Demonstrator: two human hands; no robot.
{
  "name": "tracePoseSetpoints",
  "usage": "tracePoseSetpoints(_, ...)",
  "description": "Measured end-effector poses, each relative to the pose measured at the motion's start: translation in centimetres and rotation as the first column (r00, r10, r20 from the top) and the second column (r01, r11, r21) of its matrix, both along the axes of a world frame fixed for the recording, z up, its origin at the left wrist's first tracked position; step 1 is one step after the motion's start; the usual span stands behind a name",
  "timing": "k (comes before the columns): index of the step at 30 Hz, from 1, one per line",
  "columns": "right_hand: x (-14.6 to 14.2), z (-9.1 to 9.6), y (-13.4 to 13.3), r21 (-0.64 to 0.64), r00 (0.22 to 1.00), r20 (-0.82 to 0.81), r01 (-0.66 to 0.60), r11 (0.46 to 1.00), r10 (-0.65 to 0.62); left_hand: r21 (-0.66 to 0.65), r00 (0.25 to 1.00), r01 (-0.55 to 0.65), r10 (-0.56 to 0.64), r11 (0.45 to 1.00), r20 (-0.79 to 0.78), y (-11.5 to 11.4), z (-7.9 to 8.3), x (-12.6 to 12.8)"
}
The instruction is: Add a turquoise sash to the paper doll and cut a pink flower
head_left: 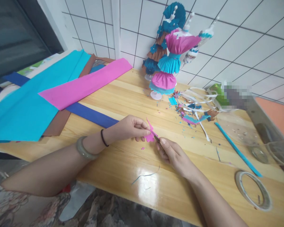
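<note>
My left hand pinches a small pink piece of crepe paper just above the wooden table. A green bangle and a black band sit on that wrist. My right hand is closed around small scissors, whose dark blades meet the pink paper. A pink scrap lies on the table just below the paper.
Sheets of turquoise, pink, dark blue and brown crepe paper lie at the left. Paper dolls in crepe dresses stand at the back by the tiled wall. Paper scraps, a turquoise stick and a tape roll lie at the right.
</note>
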State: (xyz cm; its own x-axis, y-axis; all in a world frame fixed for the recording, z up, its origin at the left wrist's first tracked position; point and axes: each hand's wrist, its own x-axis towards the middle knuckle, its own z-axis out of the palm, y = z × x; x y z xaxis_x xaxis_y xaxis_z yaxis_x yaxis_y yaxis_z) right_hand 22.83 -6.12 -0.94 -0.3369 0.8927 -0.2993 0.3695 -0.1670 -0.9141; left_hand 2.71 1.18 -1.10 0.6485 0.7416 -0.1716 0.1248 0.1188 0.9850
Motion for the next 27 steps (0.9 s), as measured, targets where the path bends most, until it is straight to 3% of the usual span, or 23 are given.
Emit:
tracePoseSetpoints(17, -0.22, 0.24, 0.07, 0.034, 1.0, 0.005, -0.011, 0.999, 0.011, 0.024, 0.998, 0.04, -0.039, 0.999, -0.053, -0.47, 0.27, 0.28)
tracePoseSetpoints(27, -0.29, 0.05, -0.01, -0.002, 1.0, -0.024, 0.01, 1.0, -0.01, -0.002, 0.999, 0.033, -0.033, 0.999, -0.008, -0.49, 0.23, 0.53)
